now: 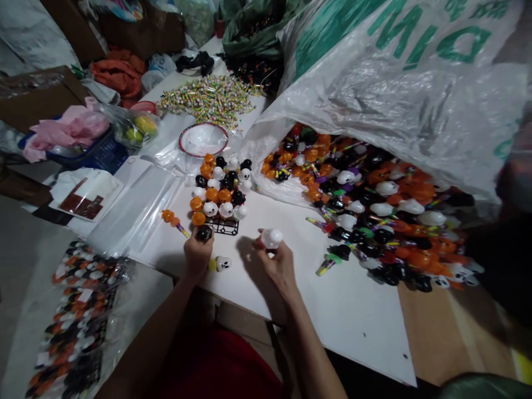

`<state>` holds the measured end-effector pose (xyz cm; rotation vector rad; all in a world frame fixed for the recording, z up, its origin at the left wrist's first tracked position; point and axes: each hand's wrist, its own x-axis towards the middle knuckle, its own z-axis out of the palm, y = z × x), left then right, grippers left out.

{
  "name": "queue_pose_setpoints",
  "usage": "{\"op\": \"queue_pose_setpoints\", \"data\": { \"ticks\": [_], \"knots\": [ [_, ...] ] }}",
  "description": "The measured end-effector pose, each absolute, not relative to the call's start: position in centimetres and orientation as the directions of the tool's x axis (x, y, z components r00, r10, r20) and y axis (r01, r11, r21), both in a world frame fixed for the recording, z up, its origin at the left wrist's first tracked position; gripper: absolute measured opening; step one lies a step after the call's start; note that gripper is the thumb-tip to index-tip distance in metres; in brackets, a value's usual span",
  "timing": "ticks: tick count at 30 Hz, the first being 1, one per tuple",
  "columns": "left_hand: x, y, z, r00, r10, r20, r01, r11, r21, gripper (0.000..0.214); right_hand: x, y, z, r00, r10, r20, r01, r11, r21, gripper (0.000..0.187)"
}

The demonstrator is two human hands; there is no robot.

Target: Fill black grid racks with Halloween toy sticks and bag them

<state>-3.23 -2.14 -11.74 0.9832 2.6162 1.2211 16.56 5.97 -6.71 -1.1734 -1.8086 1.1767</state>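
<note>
My left hand [197,252] is closed on a small black toy head [203,233] at the near corner of a black grid tray [224,226]. The tray holds rows of orange, white and black toy heads [220,188]. My right hand [277,259] pinches a white toy head [271,238] just above the white table [357,310]. A white skull toy with a yellow stem [222,264] lies on the table between my hands. An orange toy on a coloured stick [173,219] lies left of the tray.
A big plastic sack [394,94] spills a heap of orange, black and white toys [382,216] at the right. A white red-rimmed bowl [203,138] and a pile of wrapped candies [208,100] sit behind. Filled packets [78,316] lie at the lower left.
</note>
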Motion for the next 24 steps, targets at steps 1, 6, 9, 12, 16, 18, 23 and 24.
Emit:
{"op": "queue_pose_setpoints", "data": {
  "ticks": [1,6,9,12,16,18,23,24],
  "knots": [
    [-3.1,-2.3,-11.7,-0.795,0.580,0.179,0.510,0.478,0.715,0.015,15.3,5.7,-6.9,-0.413,0.906,0.095,0.272,0.222,-0.936,0.028],
    [-3.4,-2.2,-11.5,-0.826,0.533,0.184,0.487,0.510,0.709,0.013,10.5,5.3,-8.5,-0.466,0.877,0.115,0.246,0.253,-0.936,0.017],
    [-3.5,-1.9,-11.3,-0.824,0.534,0.188,0.495,0.519,0.697,0.012,9.3,5.6,-9.1,-0.491,0.858,0.150,0.247,0.303,-0.920,0.021],
    [-3.5,-1.7,-11.0,-0.797,0.575,0.184,0.529,0.518,0.673,0.007,8.4,5.8,-9.5,-0.567,0.807,0.163,0.332,0.405,-0.852,0.021],
    [-3.4,-1.3,-10.8,-0.767,0.619,0.169,0.567,0.531,0.629,0.006,7.6,6.3,-9.8,-0.599,0.788,0.145,0.417,0.462,-0.783,0.022],
    [-3.5,-0.9,-10.8,-0.758,0.633,0.158,0.583,0.548,0.600,0.008,7.5,6.6,-10.0,-0.598,0.790,0.135,0.401,0.441,-0.803,0.024],
    [-3.6,-0.5,-11.2,-0.730,0.677,0.097,0.614,0.586,0.528,0.014,7.7,6.6,-10.7,-0.539,0.836,0.100,0.370,0.342,-0.864,0.020],
    [-3.6,-0.5,-11.3,-0.725,0.684,0.081,0.618,0.594,0.515,0.015,7.8,6.5,-10.8,-0.525,0.843,0.116,0.371,0.350,-0.860,0.021]
  ]
}}
